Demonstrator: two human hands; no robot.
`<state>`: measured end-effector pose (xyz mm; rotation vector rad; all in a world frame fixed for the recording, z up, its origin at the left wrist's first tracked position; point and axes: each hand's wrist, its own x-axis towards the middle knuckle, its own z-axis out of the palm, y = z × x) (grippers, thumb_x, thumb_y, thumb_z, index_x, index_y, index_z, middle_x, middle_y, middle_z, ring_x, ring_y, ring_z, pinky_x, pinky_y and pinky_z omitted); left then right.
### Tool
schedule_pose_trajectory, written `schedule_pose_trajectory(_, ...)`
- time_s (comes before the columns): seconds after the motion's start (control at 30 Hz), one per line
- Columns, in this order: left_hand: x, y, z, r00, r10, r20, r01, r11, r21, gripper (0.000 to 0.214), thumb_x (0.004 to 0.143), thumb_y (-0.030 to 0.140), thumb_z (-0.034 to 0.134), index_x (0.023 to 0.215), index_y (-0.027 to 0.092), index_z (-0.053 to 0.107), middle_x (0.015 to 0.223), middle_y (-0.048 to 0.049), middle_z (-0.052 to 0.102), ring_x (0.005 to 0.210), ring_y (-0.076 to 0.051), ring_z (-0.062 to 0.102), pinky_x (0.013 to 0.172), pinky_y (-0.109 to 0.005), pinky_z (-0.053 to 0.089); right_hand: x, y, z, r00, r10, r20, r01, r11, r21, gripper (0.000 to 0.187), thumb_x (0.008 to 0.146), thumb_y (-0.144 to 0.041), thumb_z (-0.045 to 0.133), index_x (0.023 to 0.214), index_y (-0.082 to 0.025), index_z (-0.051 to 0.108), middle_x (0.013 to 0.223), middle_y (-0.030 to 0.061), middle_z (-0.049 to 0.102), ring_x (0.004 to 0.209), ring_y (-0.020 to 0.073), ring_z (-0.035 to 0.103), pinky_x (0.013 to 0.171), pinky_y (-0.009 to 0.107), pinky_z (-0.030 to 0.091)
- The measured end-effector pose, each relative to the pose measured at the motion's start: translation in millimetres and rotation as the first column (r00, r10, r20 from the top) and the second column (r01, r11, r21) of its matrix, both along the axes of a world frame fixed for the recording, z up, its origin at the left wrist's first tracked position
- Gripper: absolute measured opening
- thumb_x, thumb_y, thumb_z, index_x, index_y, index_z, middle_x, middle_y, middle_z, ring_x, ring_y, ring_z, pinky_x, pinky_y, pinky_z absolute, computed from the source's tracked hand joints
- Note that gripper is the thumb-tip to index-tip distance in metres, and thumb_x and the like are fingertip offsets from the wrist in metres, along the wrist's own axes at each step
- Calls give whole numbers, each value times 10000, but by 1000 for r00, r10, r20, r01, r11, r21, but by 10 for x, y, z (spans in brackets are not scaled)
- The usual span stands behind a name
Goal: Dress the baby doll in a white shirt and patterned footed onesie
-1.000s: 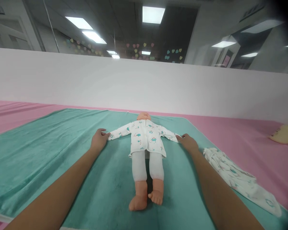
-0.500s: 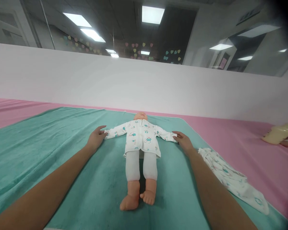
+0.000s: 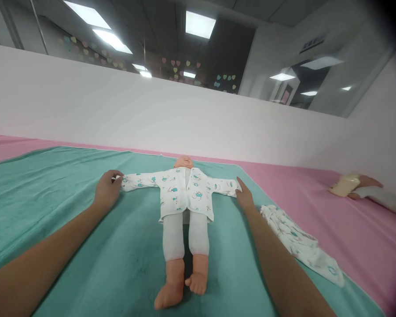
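Note:
A baby doll [image 3: 171,268] lies on its back, feet toward me, in white leggings and a white print jacket [image 3: 199,193]. Both sleeves of the jacket stretch out sideways. My left hand [image 3: 108,189] is closed in a pinch on the cuff of the sleeve at the left, pulling it out straight. At the other cuff, my right hand [image 3: 245,193] grips the sleeve's end between thumb and fingers, partly hidden behind the hand. The doll's hands do not show. To the right of my right forearm, print trousers [image 3: 293,235] in matching cloth lie crumpled.
Under the doll spreads a green blanket [image 3: 69,211] over a pink sheet [image 3: 284,185]. A white wall with a mirror or window [image 3: 171,39] rises behind. At far right lies a cream-yellow object [image 3: 346,184] beside a skin-coloured limb and white cloth; its kind is unclear.
My left hand has drawn the left sleeve farther out, and that sleeve now lies straighter. My right hand stays at its cuff. The view has shifted and tilted slightly.

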<state>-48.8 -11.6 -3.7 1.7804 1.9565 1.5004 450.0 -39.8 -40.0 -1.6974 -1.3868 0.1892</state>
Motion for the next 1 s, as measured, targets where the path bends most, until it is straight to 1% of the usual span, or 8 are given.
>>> schedule_pose_trajectory(0.23,-65,28,-20,999,26,-48,-27,999,-29,203,735,236,472,912,189,562,875,-21,555,695,-148,526,699,-276,429,22,62,-17,993,-87,80,94,992,-89,660,776,-233,400,1395,-270,175,1389,23,343,1208,250,405,997,386,347)
schedule_pose_trajectory(0.37,-135,62,-72,994,70,-82,-76,995,-72,248,697,216,514,935,170,568,915,-49,516,708,-155,532,744,-305,452,2,84,-36,980,-131,149,151,979,-135,660,769,-195,387,1395,-230,184,1371,47,367,1214,256,393,1002,396,336)
schedule_pose_trajectory(0.5,-110,5,-73,987,73,-142,-86,992,-87,267,696,180,502,954,159,566,1118,-101,430,768,-157,564,786,-313,459,-72,56,-31,956,-153,249,196,968,-155,644,756,-204,408,1378,-170,244,1295,111,443,1187,295,403,961,425,360)
schedule_pose_trajectory(0.63,90,-118,-58,902,-7,-432,17,1000,19,323,782,196,402,1076,182,535,1357,-89,292,1120,-241,458,904,-348,398,-249,-45,38,848,-249,467,288,958,-12,613,747,-205,411,1347,-167,292,1457,96,126,1273,326,246,961,440,340)
schedule_pose_trajectory(0.73,254,-168,-90,788,-190,-585,181,981,-76,429,862,352,320,1246,200,433,1426,-54,256,1233,-254,347,986,-364,318,-454,-101,80,793,-122,597,145,989,9,600,781,-214,377,1364,-164,244,1472,65,67,1311,264,177,1033,402,250)
schedule_pose_trajectory(0.83,311,-145,-142,742,-341,-577,215,937,-277,576,854,460,305,1358,181,280,1391,-79,343,1220,-260,367,950,-365,341,-634,-94,51,773,108,625,-6,987,-163,567,843,-324,322,1378,-180,206,1461,58,150,1319,223,173,1056,411,194)
schedule_pose_trajectory(0.9,290,-118,-154,762,-356,-541,170,916,-364,600,844,486,299,1356,174,282,1333,-100,422,1163,-275,428,890,-371,375,-695,-77,11,802,160,575,8,960,-278,596,858,-405,293,1389,-162,169,1454,77,173,1325,225,159,1051,429,190)
schedule_pose_trajectory(1.0,233,-111,-124,785,-346,-513,123,900,-419,543,838,499,283,1256,182,425,1227,-98,521,1059,-267,508,840,-356,390,-704,-121,-18,843,120,524,89,930,-358,658,860,-465,270,1397,-115,123,1459,104,143,1338,229,117,1057,423,169)
